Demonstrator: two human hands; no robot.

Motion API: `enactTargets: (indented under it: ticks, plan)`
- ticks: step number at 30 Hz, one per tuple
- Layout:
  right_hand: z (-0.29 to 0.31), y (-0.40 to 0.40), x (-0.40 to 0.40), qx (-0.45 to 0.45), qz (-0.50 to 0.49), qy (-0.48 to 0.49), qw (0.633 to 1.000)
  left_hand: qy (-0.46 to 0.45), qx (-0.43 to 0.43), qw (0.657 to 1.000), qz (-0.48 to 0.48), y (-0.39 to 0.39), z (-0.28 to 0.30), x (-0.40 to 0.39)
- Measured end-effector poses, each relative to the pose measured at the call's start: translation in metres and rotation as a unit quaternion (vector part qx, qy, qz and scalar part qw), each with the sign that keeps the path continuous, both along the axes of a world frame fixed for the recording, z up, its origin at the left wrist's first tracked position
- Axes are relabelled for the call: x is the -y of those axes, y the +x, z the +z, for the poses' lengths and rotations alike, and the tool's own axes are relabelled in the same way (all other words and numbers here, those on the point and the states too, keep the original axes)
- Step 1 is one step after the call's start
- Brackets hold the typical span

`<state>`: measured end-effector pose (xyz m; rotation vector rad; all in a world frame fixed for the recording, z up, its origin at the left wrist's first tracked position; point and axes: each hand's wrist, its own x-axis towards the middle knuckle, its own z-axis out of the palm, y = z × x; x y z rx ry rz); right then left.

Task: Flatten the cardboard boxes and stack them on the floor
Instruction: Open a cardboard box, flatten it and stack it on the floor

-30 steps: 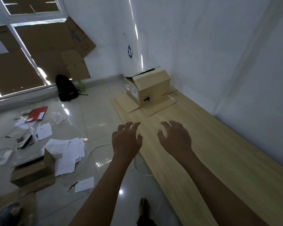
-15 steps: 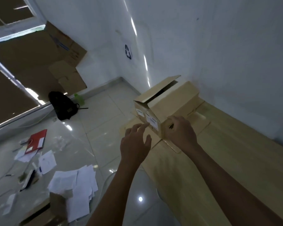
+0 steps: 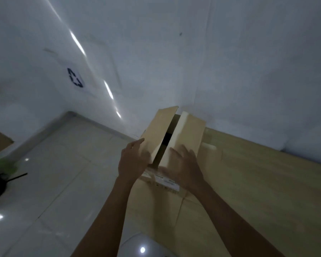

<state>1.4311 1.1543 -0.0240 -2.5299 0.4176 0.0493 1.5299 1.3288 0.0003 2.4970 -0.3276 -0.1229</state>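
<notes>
Both arms reach forward. The left hand (image 3: pixel 132 161) lies with straight fingers against the left top flap of the one cardboard box (image 3: pixel 185 134); the right hand (image 3: pixel 183 164) spreads blurred fingers on the right flap. The box stands on wooden flooring (image 3: pixel 267 191) by the wall.

Box (image 3: pixel 176 138) on wood surface (image 3: pixel 263 182) against wall (image 3: pixel 211 62); tiled floor (image 3: pixel 63 173) left
</notes>
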Motion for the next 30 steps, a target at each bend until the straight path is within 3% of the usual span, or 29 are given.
enactTargets:
  ticks: [4, 7, 12, 17, 24, 27, 29, 30]
  plan:
    - [-0.013, -0.015, -0.014, -0.018, -0.013, -0.038, 0.999, -0.028, -0.098, 0.995, 0.000, 0.021, -0.033, 0.003]
    - [-0.026, -0.028, -0.012, 0.034, -0.008, -0.099, 0.994, 0.013, -0.062, 0.998, -0.011, 0.010, -0.052, 0.012]
    - [-0.037, -0.064, 0.011, 0.050, -0.010, -0.140, 0.989, 0.005, -0.030, 0.998, -0.047, -0.022, -0.054, 0.029]
    - [-0.024, -0.107, 0.041, 0.058, -0.046, -0.073, 0.995, 0.045, -0.020, 0.985, -0.165, -0.057, -0.050, 0.048]
    - [-0.018, -0.123, 0.041, 0.130, -0.155, 0.036, 0.979, 0.188, 0.099, 0.947, -0.243, -0.072, -0.057, 0.073]
    - [-0.010, -0.121, 0.028, 0.202, -0.245, 0.104, 0.943, 0.189, 0.097, 0.945, -0.247, -0.073, -0.055, 0.069]
    - [0.004, -0.120, 0.023, 0.258, -0.376, 0.167, 0.874, 0.168, 0.116, 0.942, -0.267, -0.074, -0.046, 0.067]
    - [0.010, -0.120, 0.022, 0.276, -0.450, 0.217, 0.821, 0.142, 0.135, 0.940, -0.280, -0.075, -0.040, 0.065]
